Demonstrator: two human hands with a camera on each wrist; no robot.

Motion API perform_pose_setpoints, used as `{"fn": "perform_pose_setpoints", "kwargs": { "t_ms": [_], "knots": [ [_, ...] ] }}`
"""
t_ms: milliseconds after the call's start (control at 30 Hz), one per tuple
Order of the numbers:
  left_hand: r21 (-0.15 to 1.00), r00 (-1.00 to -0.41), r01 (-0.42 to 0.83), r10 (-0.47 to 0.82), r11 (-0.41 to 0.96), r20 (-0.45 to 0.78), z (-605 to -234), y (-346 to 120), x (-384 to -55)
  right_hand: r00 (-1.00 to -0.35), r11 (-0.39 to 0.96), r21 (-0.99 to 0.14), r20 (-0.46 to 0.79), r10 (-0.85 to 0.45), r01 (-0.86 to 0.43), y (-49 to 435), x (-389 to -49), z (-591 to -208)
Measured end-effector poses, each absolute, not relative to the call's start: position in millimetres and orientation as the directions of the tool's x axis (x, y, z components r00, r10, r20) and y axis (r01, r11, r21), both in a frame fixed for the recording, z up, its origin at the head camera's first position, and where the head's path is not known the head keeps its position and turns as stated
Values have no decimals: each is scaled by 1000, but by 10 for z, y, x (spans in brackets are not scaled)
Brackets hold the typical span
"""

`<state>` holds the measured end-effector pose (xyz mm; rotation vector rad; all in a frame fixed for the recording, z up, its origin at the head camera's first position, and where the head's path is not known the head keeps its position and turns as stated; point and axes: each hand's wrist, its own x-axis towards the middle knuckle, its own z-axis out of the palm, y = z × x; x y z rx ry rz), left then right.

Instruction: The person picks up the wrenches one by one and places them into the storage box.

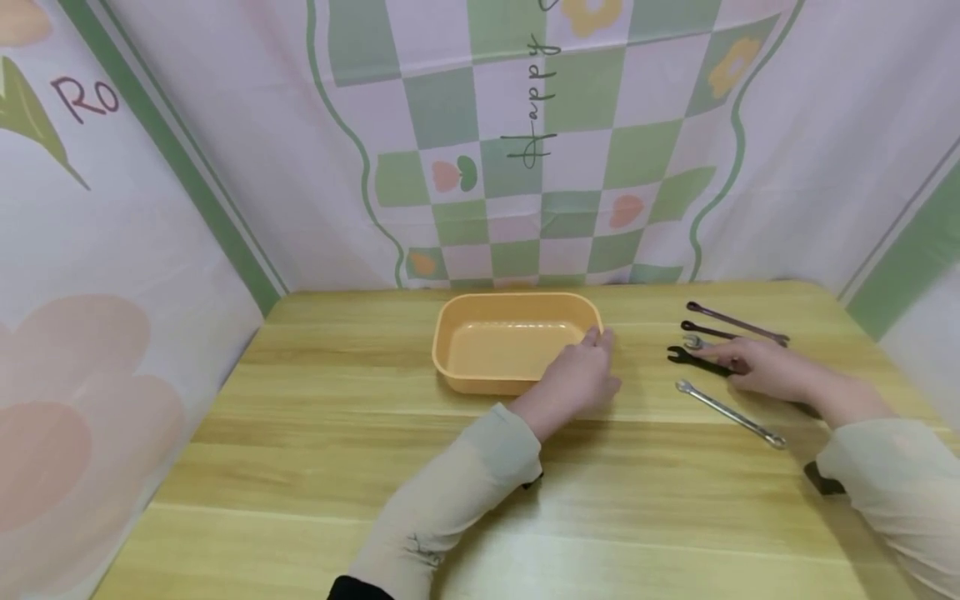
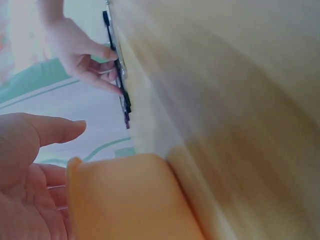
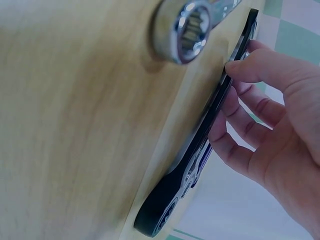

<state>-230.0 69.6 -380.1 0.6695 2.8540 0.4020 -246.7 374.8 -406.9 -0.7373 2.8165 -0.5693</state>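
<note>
My left hand [image 1: 577, 375] is at the right end of an orange plastic basin [image 1: 517, 386], fingers touching its rim. In the left wrist view its thumb [image 2: 62, 131] stands apart from the basin wall. My right hand [image 1: 776, 369] pinches a black combination wrench [image 3: 202, 127] between thumb and fingers; the wrench lies low along the tabletop. Just behind it shows the open end of a silver wrench [image 1: 693, 342], its remainder hidden by the hand. Nearer the front lies another silver combination wrench [image 1: 731, 414], untouched.
Two slim dark wrenches [image 1: 738, 321] lie behind the right hand, the nearer one partly covered. Everything stands on a wood-grain table [image 1: 315, 467]. Patterned cloth [image 1: 517, 225] hangs along the table's back edge and at both sides.
</note>
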Motion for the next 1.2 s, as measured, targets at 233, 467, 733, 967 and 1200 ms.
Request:
{"fn": "perform_pose_setpoints", "kwargs": {
  "t_ms": [233,467,733,967,1200],
  "knots": [
    [325,-882,429,469,843,-53,-3690,514,-2343,-868,800,-444,-90,-488,-403,3737,-2473,-4083],
    [353,-871,474,489,806,52,-3596,248,-2379,-875,805,-443,-85,-477,-396,3751,-2463,-4111],
    [383,-864,489,494,783,94,-3544,-140,-2406,-881,804,-452,-77,-466,-386,3766,-2450,-4135],
    [433,-875,470,471,769,113,-3498,-499,-2441,-885,816,-431,-81,-459,-385,3763,-2451,-4114],
    [444,-880,465,453,766,140,-3536,-774,-2447,-883,823,-417,-91,-460,-386,3751,-2473,-4050]
  ]
}}
